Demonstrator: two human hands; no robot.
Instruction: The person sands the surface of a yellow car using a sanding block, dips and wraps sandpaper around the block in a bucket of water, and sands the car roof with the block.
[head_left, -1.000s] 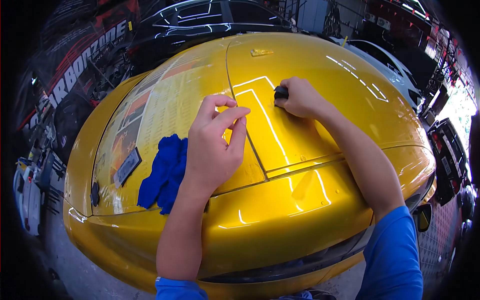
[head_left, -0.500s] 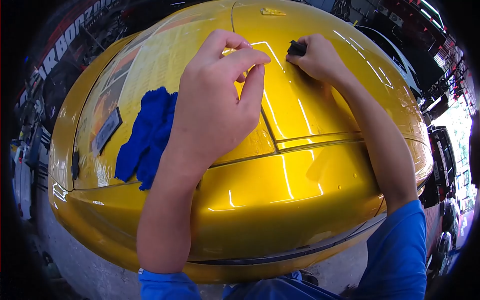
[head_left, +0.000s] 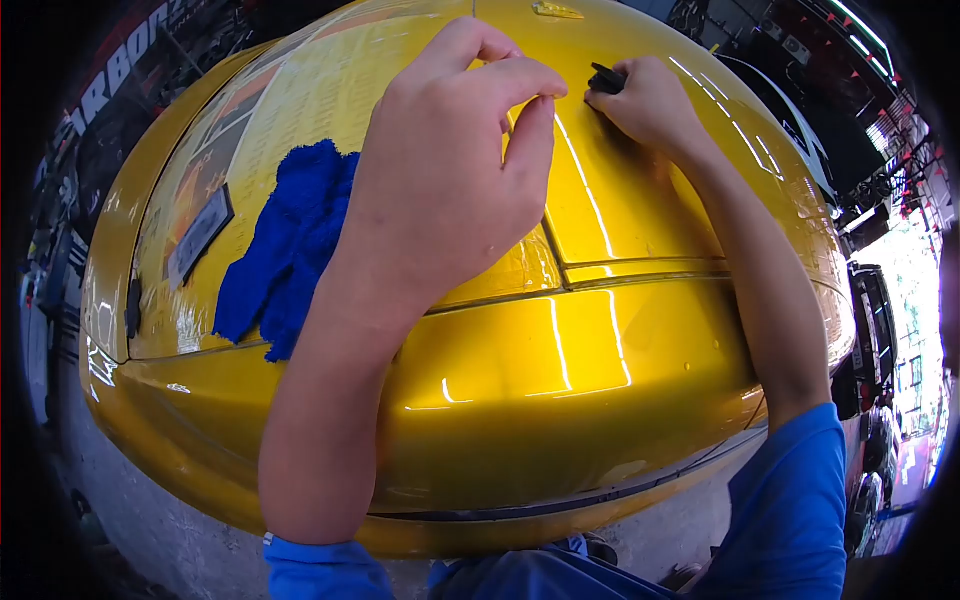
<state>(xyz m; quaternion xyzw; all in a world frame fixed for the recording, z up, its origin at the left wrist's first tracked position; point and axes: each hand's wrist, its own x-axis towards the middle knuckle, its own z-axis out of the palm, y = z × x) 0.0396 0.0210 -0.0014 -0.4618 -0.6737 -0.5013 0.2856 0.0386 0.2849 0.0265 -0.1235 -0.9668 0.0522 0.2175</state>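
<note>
Yellow car (head_left: 520, 430) right across the view, blue cloth (head_left: 288, 240) lying rumpled on it! Left hand (head_left: 455, 180) above, curled, thumb and fingertip nearly meeting; can't tell if anything's pinched. Right hand (head_left: 648, 105) grips a black tool (head_left: 606, 79), down by the car's surface.

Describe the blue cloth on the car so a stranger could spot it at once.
Start with the big, glossy yellow car that fills the view. On its left half in the picture, partly hidden behind the person's left forearm, lies a crumpled cloth. Its deep blue, soft folds set it apart from the flat, stiff grey pad farther left.
</note>
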